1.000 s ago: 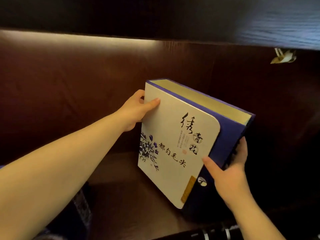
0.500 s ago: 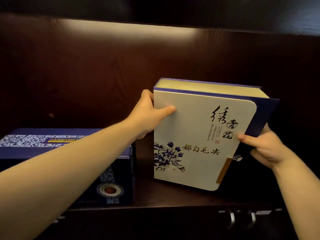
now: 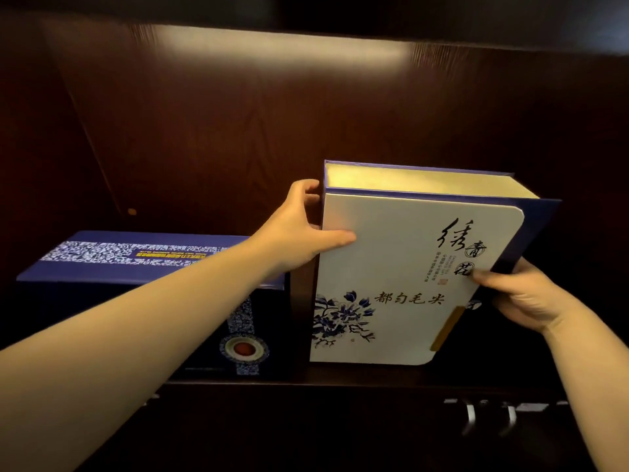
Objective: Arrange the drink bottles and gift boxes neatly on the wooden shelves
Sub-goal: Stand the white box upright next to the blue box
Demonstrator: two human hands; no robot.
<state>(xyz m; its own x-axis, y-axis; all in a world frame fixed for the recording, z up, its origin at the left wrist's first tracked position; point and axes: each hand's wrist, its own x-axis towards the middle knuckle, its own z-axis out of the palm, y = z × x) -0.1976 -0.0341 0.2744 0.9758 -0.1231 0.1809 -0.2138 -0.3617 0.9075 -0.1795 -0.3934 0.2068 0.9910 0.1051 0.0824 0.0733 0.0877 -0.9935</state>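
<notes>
A white gift box (image 3: 401,264) with blue edges, blue flowers and black calligraphy stands nearly upright on the dark wooden shelf (image 3: 340,376). My left hand (image 3: 299,229) grips its upper left edge, thumb across the front. My right hand (image 3: 524,298) holds its right side at mid height, thumb on the white front. To the left lies a dark blue gift box (image 3: 136,264) with a white patterned band and a round red seal, partly hidden by my left forearm.
The shelf's dark back panel (image 3: 272,131) rises behind the boxes, lit from above by a strip under the upper shelf. Two metal handles (image 3: 490,419) show on the cabinet front below the shelf edge.
The white box has gone from tilted to nearly upright and now rests on the shelf beside the blue box. My right hand has shifted from its lower corner to its right side.
</notes>
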